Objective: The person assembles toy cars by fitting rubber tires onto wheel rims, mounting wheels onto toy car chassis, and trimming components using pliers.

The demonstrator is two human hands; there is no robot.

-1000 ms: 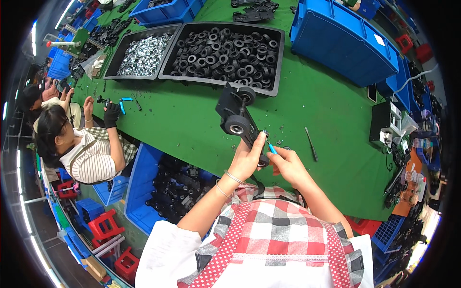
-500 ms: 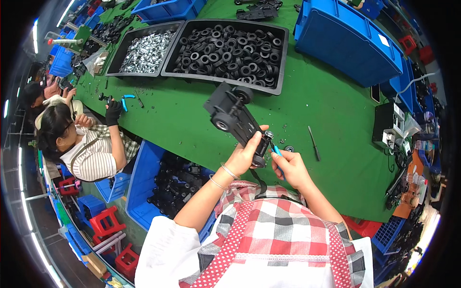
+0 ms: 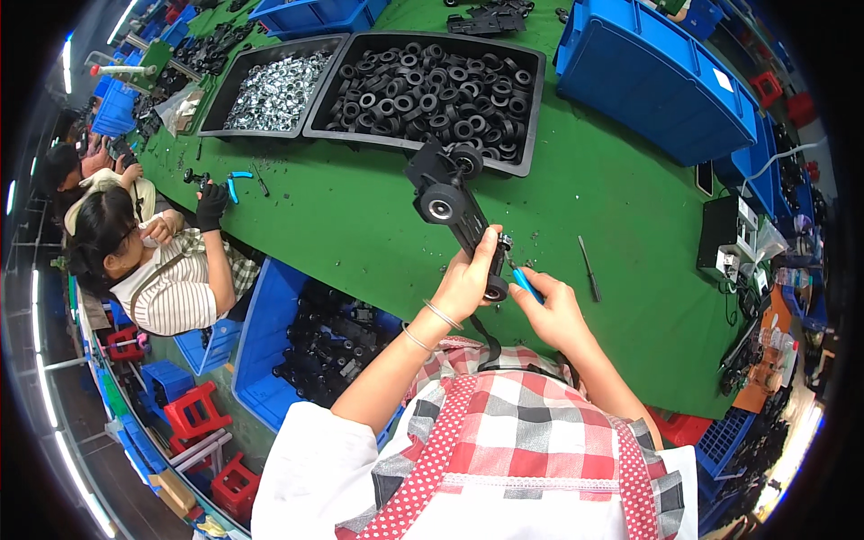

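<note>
My left hand point(image 3: 464, 284) is closed round the near end of a black toy car chassis point(image 3: 468, 220). The chassis is tilted, its far end pointing up and left toward the bins. Black tires on silver hubs show at that far end, one of them a wheel point(image 3: 439, 206) facing me; another wheel point(image 3: 495, 288) sits beside my left fingers. Blue-handled pliers point(image 3: 526, 284) are gripped in my right hand point(image 3: 554, 310). Their tip meets the small silver hub part at the near end of the chassis; exactly what they touch is too small to make out.
Ahead stand a black bin point(image 3: 315, 135) of tires and a bin point(image 3: 209, 126) of small silver parts. A thin dark rod point(image 3: 589, 268) lies on the green table point(image 3: 648, 288). At lower left is a blue crate point(image 3: 255, 360) of chassis. A co-worker point(image 3: 171, 279) sits left.
The chassis has swung a little to the right and turned more upright in my left hand. The pliers' angle has shifted, and my right hand now covers the loose wheel seen on the table before.
</note>
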